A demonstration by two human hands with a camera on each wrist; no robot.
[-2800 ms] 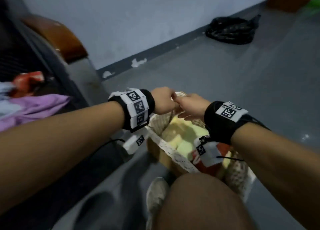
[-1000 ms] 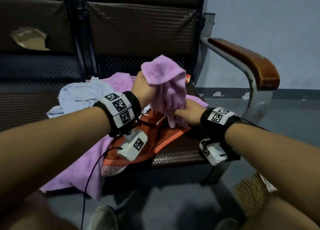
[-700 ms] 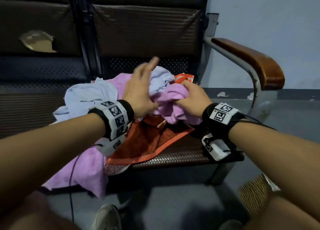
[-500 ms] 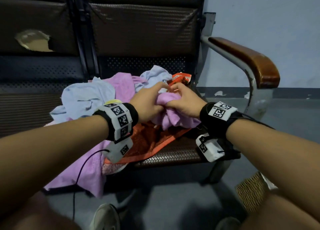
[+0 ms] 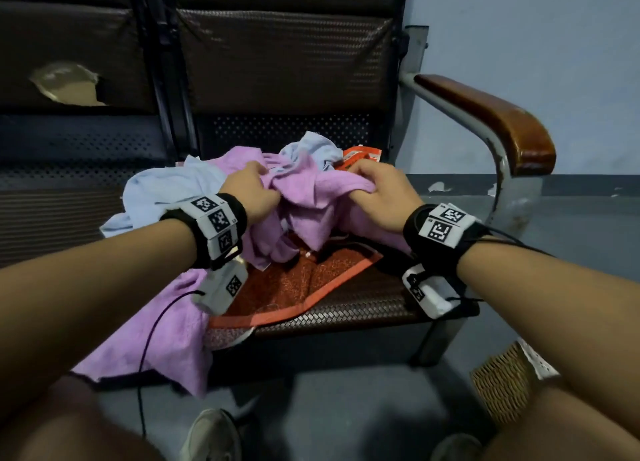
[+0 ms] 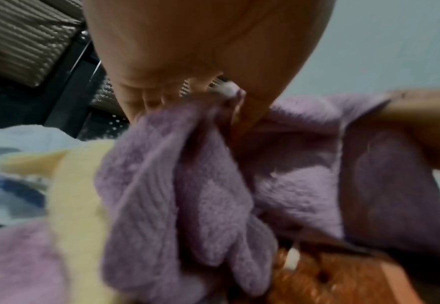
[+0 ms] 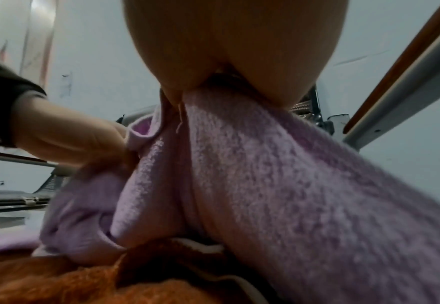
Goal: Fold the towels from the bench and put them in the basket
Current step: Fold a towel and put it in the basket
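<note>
Our left hand (image 5: 254, 192) and right hand (image 5: 379, 192) each grip the crumpled lilac terry towel (image 5: 311, 207) above the bench's (image 5: 346, 311) right end; spreading it flat for folding seems next.

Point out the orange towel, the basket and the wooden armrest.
orange towel (image 5: 304, 280), head view, on its flat middle, spread over the seat.
basket (image 5: 502, 384), head view, on its woven side wall at the lower right.
armrest (image 5: 491, 114), head view, on the wooden top surface.
</note>
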